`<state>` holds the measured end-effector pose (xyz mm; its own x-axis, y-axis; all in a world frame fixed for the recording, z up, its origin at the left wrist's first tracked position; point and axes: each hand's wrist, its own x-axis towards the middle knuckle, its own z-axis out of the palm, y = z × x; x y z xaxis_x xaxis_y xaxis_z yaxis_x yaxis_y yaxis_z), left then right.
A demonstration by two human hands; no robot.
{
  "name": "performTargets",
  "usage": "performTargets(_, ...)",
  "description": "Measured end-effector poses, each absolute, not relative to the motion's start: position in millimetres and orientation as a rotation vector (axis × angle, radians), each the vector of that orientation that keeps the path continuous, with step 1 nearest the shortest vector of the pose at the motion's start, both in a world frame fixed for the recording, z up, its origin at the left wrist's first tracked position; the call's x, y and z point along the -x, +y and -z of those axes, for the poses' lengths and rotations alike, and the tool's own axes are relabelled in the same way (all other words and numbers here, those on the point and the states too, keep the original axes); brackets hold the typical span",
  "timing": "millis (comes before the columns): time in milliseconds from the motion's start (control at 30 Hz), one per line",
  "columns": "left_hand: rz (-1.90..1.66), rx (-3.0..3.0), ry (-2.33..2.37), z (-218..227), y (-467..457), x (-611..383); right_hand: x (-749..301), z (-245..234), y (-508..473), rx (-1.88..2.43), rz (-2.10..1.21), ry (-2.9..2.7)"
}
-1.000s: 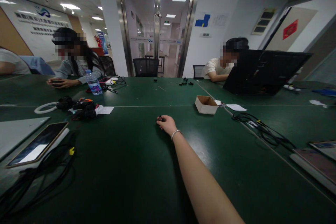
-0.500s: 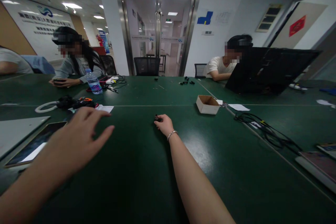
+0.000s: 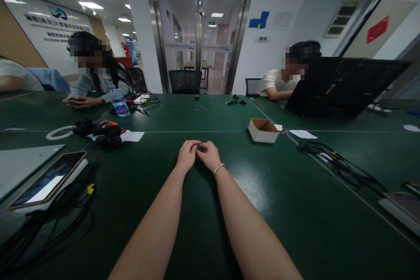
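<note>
A small black object (image 3: 201,149) lies between my two hands just above or on the green table (image 3: 203,210); its kind is too small to tell. My right hand (image 3: 210,155), with a silver bracelet (image 3: 219,169) at the wrist, has its fingers closed round the right part of it. From the other side my left hand (image 3: 187,155) meets it, fingers curled in and closed on its left end. The fingers of both hands hide most of the object.
A small open cardboard box (image 3: 263,132) stands right of my hands. Several small black pieces (image 3: 234,101) lie farther back. Left are a phone (image 3: 49,179), black cables (image 3: 72,210) and a water bottle (image 3: 119,103); right, a cable bundle (image 3: 341,168) and a big black screen (image 3: 344,87). Two people sit opposite.
My left hand has come from the left, where it was raised and spread, to the small black object and closed on it. My right hand has kept its hold at nearly the same place.
</note>
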<state>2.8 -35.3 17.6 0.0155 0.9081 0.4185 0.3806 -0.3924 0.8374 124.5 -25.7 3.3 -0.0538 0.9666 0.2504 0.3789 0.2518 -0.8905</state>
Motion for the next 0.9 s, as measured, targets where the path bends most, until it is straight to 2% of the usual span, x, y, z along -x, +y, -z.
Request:
performTargets(167, -1.417, -1.512, 1.180, 3, -25, 7, -127, 3, -21, 1.192, -0.913, -1.490)
performTargets(433, -1.533, -1.446, 1.257, -1, -28, 6, -134, 0, -18, 0.995, -1.155, -1.214)
performTargets(667, -1.418, -1.324, 1.078, 3, -23, 3, -135, 2, -15, 0.991, -1.114, -1.080)
performTargets(900, -1.427, -1.282, 1.164, 4, -21, 4, -136, -1, -19, 0.955, -1.139, -1.099)
